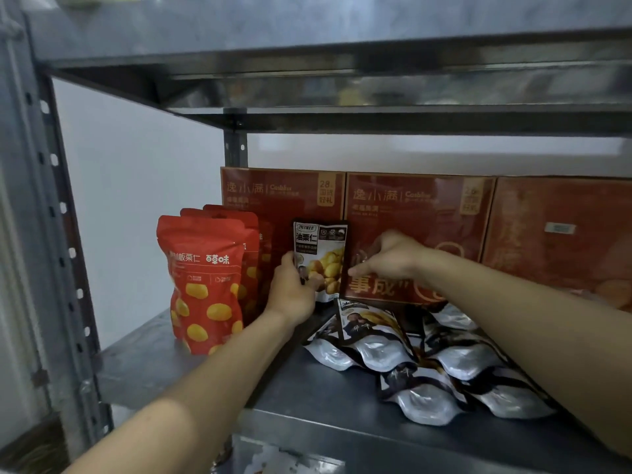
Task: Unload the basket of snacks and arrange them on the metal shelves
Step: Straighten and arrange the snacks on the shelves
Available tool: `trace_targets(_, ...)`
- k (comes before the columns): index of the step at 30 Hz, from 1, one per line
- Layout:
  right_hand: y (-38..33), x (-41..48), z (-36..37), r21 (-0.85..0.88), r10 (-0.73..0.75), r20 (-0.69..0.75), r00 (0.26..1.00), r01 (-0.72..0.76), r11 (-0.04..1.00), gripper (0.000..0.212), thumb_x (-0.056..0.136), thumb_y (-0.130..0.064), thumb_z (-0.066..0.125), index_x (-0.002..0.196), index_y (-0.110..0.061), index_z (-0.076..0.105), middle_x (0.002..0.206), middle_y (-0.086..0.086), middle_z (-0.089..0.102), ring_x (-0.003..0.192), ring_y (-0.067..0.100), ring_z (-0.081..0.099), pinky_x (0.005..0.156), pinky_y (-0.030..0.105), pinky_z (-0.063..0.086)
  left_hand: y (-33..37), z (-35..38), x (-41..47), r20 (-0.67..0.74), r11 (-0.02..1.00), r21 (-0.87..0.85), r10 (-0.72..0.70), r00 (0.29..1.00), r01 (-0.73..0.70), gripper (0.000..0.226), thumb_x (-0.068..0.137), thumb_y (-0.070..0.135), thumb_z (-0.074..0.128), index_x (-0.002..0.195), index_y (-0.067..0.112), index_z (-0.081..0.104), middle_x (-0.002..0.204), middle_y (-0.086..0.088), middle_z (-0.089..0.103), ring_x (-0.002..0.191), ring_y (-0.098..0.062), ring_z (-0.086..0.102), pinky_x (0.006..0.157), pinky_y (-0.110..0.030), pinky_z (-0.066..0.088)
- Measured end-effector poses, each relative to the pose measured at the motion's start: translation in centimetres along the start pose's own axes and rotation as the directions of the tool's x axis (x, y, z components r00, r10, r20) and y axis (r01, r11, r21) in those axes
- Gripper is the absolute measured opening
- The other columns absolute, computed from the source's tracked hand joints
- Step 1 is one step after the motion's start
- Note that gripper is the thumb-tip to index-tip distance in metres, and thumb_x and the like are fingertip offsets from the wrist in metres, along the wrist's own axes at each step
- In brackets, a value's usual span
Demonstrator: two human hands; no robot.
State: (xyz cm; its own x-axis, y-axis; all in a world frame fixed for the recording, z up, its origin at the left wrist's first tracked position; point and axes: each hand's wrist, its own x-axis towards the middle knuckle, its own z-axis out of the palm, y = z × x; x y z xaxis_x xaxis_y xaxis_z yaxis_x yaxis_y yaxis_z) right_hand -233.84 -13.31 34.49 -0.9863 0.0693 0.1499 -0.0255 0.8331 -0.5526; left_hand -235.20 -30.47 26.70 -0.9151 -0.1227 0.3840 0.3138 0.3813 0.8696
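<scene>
Dim, soft light; upper shelf [342, 66] motion-blurred; wide-angle bending at edges.

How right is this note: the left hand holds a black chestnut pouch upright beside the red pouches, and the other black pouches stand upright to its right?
One point is wrong: the other black pouches lie flat and overlapping on the metal shelf, not upright, as the head view shows. The left hand does hold the black chestnut pouch upright beside the red pouches.
</scene>
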Motion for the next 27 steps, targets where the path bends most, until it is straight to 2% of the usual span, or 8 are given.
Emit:
trace_targets(3,0.0,-1.8,-1.2,-0.034,0.0,0.013,1.0,0.001,0.999,0.06,0.071,-0.047,0.085,0.112,-0.011,0.061,0.111,0.007,0.067,0.099,0.022,0.065,0.083,0.031,0.056,0.8,-0.8,-1.1,-0.083,0.984,0.175,0.056,0.995,-0.041,0.053,0.092,0.009,0.062,0.14,0.007,0.04,0.139,-0.012,0.046,0.131,-0.026,0.043,0.108,-0.03,0.033)
trace_targets(9,0.1,-5.6,-1.5,-0.173,0.056,0.207,0.977,-0.019,0.985,0.057,0.084,-0.056,0.07,0.114,-0.01,0.056,0.09,0.002,0.062,0.073,0.017,0.068,0.062,0.026,0.052,3.9,-1.7,-4.3,0.066,0.96,0.279,-0.035,0.997,0.015,0.038,0.093,0.039,0.058,0.108,0.005,0.065,0.103,-0.014,0.066,0.105,-0.031,0.061,0.084,-0.033,0.045)
trace_targets(15,-0.4,-7.9,-0.7,-0.325,0.101,0.293,0.951,-0.001,0.946,0.066,0.094,-0.056,0.052,0.143,-0.011,0.047,0.146,0.008,0.049,0.132,0.026,0.047,0.102,0.032,0.038,4.3,-0.2,-6.8,0.271,0.966,0.171,-0.235,0.933,0.194,0.037,0.085,0.056,0.061,0.084,0.019,0.067,0.099,-0.011,0.067,0.092,-0.021,0.061,0.065,-0.027,0.039)
trace_targets(16,-0.4,-8.1,-0.7,-0.327,0.112,0.296,0.949,-0.009,0.945,0.066,0.096,-0.055,0.05,0.145,-0.01,0.044,0.15,0.009,0.045,0.136,0.027,0.043,0.104,0.032,0.036,4.3,0.0,-7.0,0.271,0.967,0.166,-0.233,0.934,0.193,0.037,0.088,0.053,0.06,0.08,0.017,0.066,0.12,-0.004,0.056,0.089,-0.021,0.061,0.06,-0.027,0.036)
trace_targets(17,-0.4,-8.5,-0.8,-0.325,0.118,0.303,0.946,-0.014,0.945,0.067,0.097,-0.055,0.048,0.146,-0.01,0.042,0.152,0.009,0.043,0.138,0.027,0.041,0.106,0.032,0.035,4.2,0.2,-7.2,0.271,0.966,0.167,-0.238,0.933,0.198,0.037,0.09,0.05,0.058,0.078,0.015,0.065,0.074,-0.001,0.047,0.089,-0.022,0.062,0.058,-0.027,0.035)
trace_targets(18,-0.4,-8.7,-0.9,-0.319,0.118,0.31,0.943,-0.014,0.948,0.068,0.097,-0.055,0.047,0.148,-0.01,0.041,0.153,0.009,0.041,0.139,0.027,0.039,0.108,0.032,0.034,4.3,0.4,-7.3,0.266,0.965,0.162,-0.243,0.933,0.206,0.036,0.091,0.046,0.055,0.078,0.014,0.065,0.093,-0.017,0.066,0.091,-0.024,0.062,0.059,-0.028,0.035)
trace_targets(24,0.3,-9.3,-1.3,-0.003,0.166,0.202,0.965,-0.169,0.986,0.093,0.081,-0.053,0.074,0.149,-0.007,0.033,0.153,0.01,0.04,0.139,0.029,0.04,0.104,0.035,0.038,4.8,0.1,-6.8,0.26,0.959,0.001,-0.274,0.926,0.284,0.027,0.083,0.039,0.069,0.087,0.013,0.064,0.087,-0.012,0.066,0.078,-0.023,0.06,0.063,-0.028,0.045)
trace_targets(27,0.9,-9.4,-1.3,0.229,0.172,0.062,0.983,-0.182,0.956,0.073,0.069,-0.042,0.088,0.12,-0.007,0.051,0.107,0.002,0.063,0.098,0.018,0.061,0.083,0.031,0.048,4.9,0.0,-6.4,0.246,0.966,-0.164,-0.156,0.957,0.2,0.023,0.086,0.024,0.071,0.074,0.014,0.055,0.074,-0.015,0.065,0.057,-0.018,0.055,0.056,-0.029,0.043)
